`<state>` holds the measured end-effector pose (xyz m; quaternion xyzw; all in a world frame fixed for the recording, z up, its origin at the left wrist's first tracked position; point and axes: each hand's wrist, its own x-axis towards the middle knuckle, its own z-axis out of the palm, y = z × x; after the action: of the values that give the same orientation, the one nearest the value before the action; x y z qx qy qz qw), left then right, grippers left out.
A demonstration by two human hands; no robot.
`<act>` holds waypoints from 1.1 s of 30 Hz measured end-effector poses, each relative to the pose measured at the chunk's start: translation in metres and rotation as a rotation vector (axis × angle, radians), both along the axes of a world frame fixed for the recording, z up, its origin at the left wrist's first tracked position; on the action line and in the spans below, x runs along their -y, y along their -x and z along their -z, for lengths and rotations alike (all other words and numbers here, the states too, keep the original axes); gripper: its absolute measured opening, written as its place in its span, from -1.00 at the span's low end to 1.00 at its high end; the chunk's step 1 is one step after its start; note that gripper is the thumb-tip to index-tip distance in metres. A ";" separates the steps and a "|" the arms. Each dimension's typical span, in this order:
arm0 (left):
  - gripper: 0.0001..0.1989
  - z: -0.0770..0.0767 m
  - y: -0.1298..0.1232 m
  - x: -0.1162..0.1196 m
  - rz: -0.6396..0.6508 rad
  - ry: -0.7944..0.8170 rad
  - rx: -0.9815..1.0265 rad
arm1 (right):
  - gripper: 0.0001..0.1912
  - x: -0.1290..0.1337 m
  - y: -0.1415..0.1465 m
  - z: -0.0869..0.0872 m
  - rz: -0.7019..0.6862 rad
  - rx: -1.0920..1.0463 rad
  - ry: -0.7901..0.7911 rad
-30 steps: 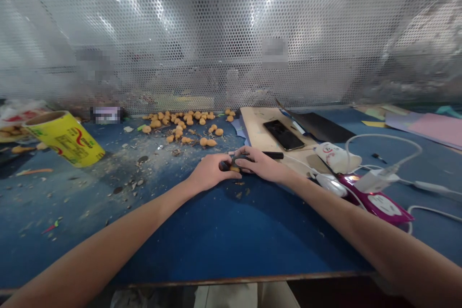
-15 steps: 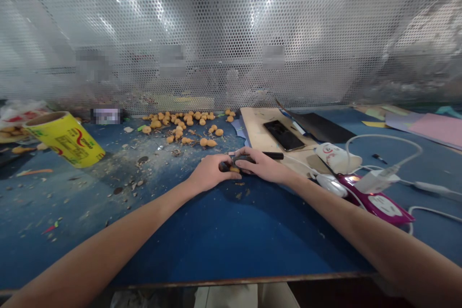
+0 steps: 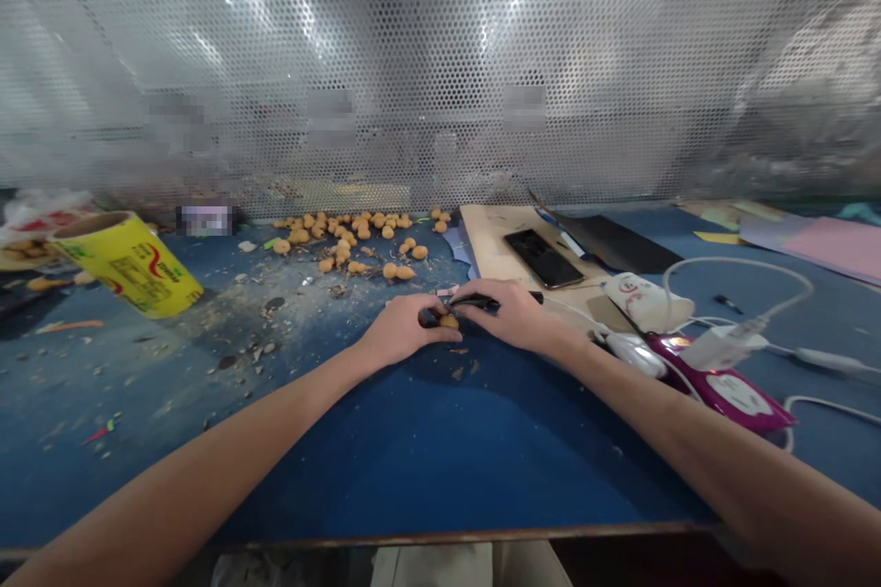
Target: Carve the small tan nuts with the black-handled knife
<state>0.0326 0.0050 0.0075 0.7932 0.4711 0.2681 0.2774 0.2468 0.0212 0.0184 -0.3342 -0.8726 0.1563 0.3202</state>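
Close together over the middle of the blue table, both hands are at work on one small tan gourd (image 3: 450, 322). My left hand (image 3: 405, 328) is closed round it, thumb below; a dark patch shows between the thumb and fingers, and I cannot make out what it is. A slim black-handled tool (image 3: 536, 296) is gripped in my right hand (image 3: 507, 316), its handle end sticking out to the right. The tool's working end is hidden at the gourd. Beyond the hands lie several similar small gourds (image 3: 362, 226) in a loose heap.
At left a yellow cardboard tube (image 3: 130, 266) leans near scattered debris. To the right are a phone (image 3: 543, 258) on brown board (image 3: 488, 238), a white paper cup (image 3: 640, 298) and a purple power strip (image 3: 740, 399) with cables. A perforated metal screen (image 3: 427, 46) closes the back.
My right hand has shifted slightly, lifting its fingers and thumb a little, and more of the gourd shows. My left hand stays in nearly the same place.
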 end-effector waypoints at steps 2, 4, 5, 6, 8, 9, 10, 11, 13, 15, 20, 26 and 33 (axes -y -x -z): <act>-0.58 0.000 0.000 0.000 -0.004 -0.007 -0.006 | -0.79 -0.002 0.000 0.001 -0.077 0.016 -0.053; -0.58 0.001 0.001 -0.001 -0.001 -0.013 -0.005 | -0.79 -0.004 0.000 0.002 -0.141 0.023 -0.092; -0.57 0.001 0.001 -0.001 0.001 -0.014 -0.005 | -0.78 -0.005 0.000 0.003 -0.162 0.026 -0.105; -0.57 0.001 0.001 -0.001 0.002 -0.016 -0.006 | -0.78 -0.006 0.000 0.003 -0.175 0.030 -0.116; -0.57 0.002 0.001 -0.002 -0.001 -0.021 -0.007 | -0.76 -0.008 0.000 0.005 -0.185 0.042 -0.139; -0.57 0.002 0.001 -0.002 -0.004 -0.021 -0.007 | -0.76 -0.009 0.000 0.005 -0.190 0.049 -0.151; -0.57 0.002 0.002 -0.002 -0.007 -0.019 -0.006 | -0.75 -0.010 -0.002 0.004 -0.197 0.059 -0.162; -0.57 0.001 0.002 -0.001 -0.009 -0.015 -0.005 | -0.73 -0.010 -0.003 0.002 -0.208 0.075 -0.168; -0.58 0.001 0.002 -0.001 -0.007 -0.006 -0.003 | -0.70 -0.009 -0.007 -0.003 -0.228 0.129 -0.164; -0.58 -0.001 0.001 0.000 -0.001 -0.001 0.000 | -0.67 -0.008 -0.010 -0.009 -0.239 0.194 -0.139; -0.58 -0.001 0.001 0.000 -0.011 0.006 0.002 | -0.64 -0.005 -0.011 -0.012 -0.241 0.222 -0.100; -0.58 -0.001 0.001 0.000 -0.010 0.019 0.016 | -0.63 -0.005 -0.010 -0.014 -0.269 0.260 -0.152; -0.59 -0.002 -0.001 0.001 -0.009 0.006 0.027 | -0.65 0.001 -0.006 -0.009 -0.154 0.342 -0.230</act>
<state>0.0334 0.0036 0.0090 0.7865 0.4719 0.2786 0.2848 0.2524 0.0198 0.0271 -0.2496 -0.9491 0.0209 0.1908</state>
